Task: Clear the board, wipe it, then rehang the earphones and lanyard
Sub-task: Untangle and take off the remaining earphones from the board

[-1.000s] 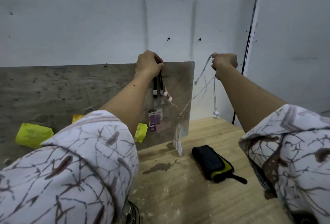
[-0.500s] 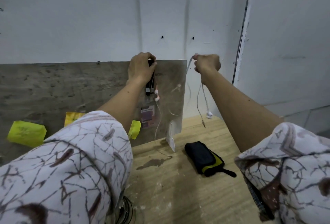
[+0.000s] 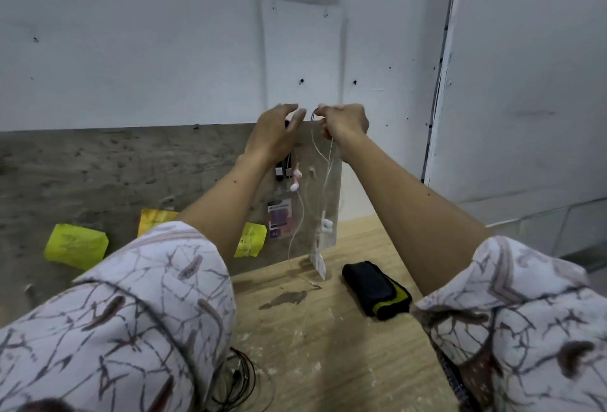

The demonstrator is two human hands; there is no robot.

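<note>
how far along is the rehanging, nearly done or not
Nearly done. The lanyard with its badge hangs on the board under the left hand. The right hand pinches the earphones' cord at the top edge, buds dangling. Left: hook the cord and let go.

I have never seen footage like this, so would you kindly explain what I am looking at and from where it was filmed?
No machine here: a person wears a camera on the head, looking down at both arms. The left hand rests at the top of a black lanyard hanging on the board, its badge below. The right hand pinches the white earphones' cable at the board's top edge. Yellow sticky notes stay on the board. A black pouch lies on the wooden table.
</note>
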